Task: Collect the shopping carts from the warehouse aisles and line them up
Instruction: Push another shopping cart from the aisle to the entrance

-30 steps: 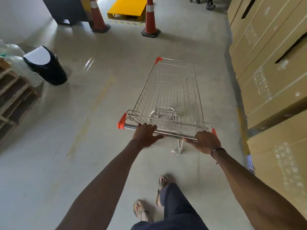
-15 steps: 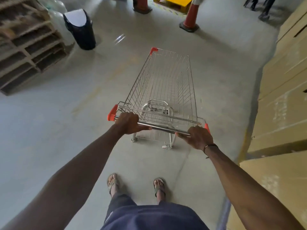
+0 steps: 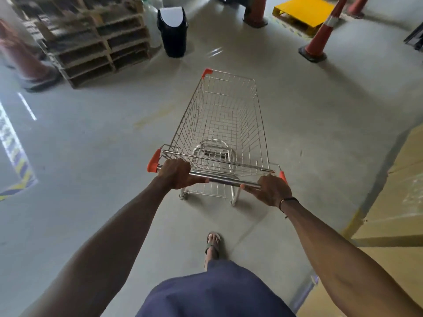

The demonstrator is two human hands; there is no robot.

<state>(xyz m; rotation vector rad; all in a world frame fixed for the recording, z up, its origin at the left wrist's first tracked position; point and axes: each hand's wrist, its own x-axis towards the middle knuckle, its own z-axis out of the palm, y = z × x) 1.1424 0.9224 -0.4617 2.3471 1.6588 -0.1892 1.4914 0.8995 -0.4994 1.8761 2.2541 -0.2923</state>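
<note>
The grey concrete floor (image 3: pixel 87 156) fills most of the view, and everything else is placed here by the shopping cart (image 3: pixel 225 124) that stands on it near the middle, its wire basket empty and its nose pointing away from the person. To the right of the cart, well apart from it, runs a wall of large cardboard cartons (image 3: pixel 398 191) with a yellow line on the floor at their foot. Beyond the cart and to its left sits a stack of wooden pallets (image 3: pixel 96 42), with a blurred cone-shaped thing (image 3: pixel 25 62) further left of that. A flat yellow pallet (image 3: pixel 304 12) lies beyond the cart to its right, past an orange and white traffic cone (image 3: pixel 320 35) that stands between the two; two more cones show only in part at the top edge. A black bin with a white swing lid (image 3: pixel 172 30) stands beyond the cart, just beside the pallet stack. Far to the cart's left, yellow and black hazard striping (image 3: pixel 16 170) marks the floor. Behind the cart, the person's dark blue trouser leg (image 3: pixel 212 291) and one sandalled foot (image 3: pixel 212 244) are in view. The left hand (image 3: pixel 177 175) is wrapped over the cart's chrome handle bar (image 3: pixel 225 179) by its left orange end cap, and the right hand (image 3: pixel 271 189), a dark band on its wrist, is wrapped over the same bar by the right end, so the two hands sit apart, each clamped on the bar.
</note>
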